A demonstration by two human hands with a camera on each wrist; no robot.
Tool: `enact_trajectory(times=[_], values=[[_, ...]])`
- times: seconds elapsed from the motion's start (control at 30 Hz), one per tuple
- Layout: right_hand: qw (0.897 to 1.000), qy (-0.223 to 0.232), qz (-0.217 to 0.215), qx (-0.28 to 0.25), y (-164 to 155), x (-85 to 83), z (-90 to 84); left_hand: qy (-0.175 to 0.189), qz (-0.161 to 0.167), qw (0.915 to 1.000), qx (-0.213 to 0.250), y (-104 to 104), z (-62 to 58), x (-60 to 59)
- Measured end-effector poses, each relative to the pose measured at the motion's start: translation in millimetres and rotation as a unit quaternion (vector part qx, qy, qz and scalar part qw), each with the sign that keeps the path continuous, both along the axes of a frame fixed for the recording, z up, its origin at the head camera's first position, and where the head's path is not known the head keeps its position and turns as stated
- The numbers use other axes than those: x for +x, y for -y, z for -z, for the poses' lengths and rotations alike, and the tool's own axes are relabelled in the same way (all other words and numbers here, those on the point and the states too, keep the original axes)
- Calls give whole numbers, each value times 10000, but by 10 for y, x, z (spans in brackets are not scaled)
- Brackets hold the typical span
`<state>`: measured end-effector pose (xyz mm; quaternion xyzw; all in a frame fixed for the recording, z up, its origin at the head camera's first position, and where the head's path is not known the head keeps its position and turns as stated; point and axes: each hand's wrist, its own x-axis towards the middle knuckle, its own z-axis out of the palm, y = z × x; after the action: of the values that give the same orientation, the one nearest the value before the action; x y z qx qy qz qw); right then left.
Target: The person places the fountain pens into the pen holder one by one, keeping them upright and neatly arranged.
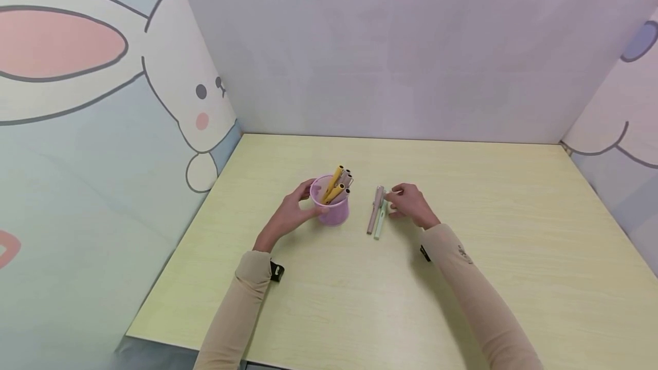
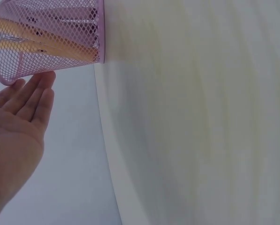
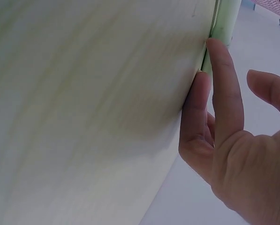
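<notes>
A purple mesh pen cup [image 1: 334,218] stands upright on the table, holding several yellow and grey-brown pens [image 1: 332,185]. My left hand [image 1: 289,216] holds it from the left side, thumb in front and fingers behind. In the left wrist view, fingertips touch the mesh cup [image 2: 74,33]; the thumb is mostly cut off. To the cup's right lie a grey-brown pen [image 1: 372,220] and a light green pen [image 1: 380,224], side by side. My right hand [image 1: 415,205] is at the green pen. The right wrist view shows fingertips touching the green pen [image 3: 228,21], the thumb held apart.
The pale yellow wooden table [image 1: 514,233] spreads around both hands. A plain light wall [image 1: 401,61] rises at the back, and a wall with a cartoon rabbit [image 1: 154,90] borders the left. Another printed wall [image 1: 622,101] stands at the right.
</notes>
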<state>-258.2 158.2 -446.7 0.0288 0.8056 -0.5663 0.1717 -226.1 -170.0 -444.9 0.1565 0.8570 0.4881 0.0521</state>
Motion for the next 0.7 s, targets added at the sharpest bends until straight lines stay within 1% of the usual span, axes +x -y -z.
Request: enact_trajectory(times=[0.53, 0.7], values=[[9999, -51, -27, 124, 14, -26, 6, 36, 26, 10000, 48, -15, 11, -6], [9996, 28, -57, 292, 24, -31, -3, 58, -12, 10000, 65, -26, -3, 2]])
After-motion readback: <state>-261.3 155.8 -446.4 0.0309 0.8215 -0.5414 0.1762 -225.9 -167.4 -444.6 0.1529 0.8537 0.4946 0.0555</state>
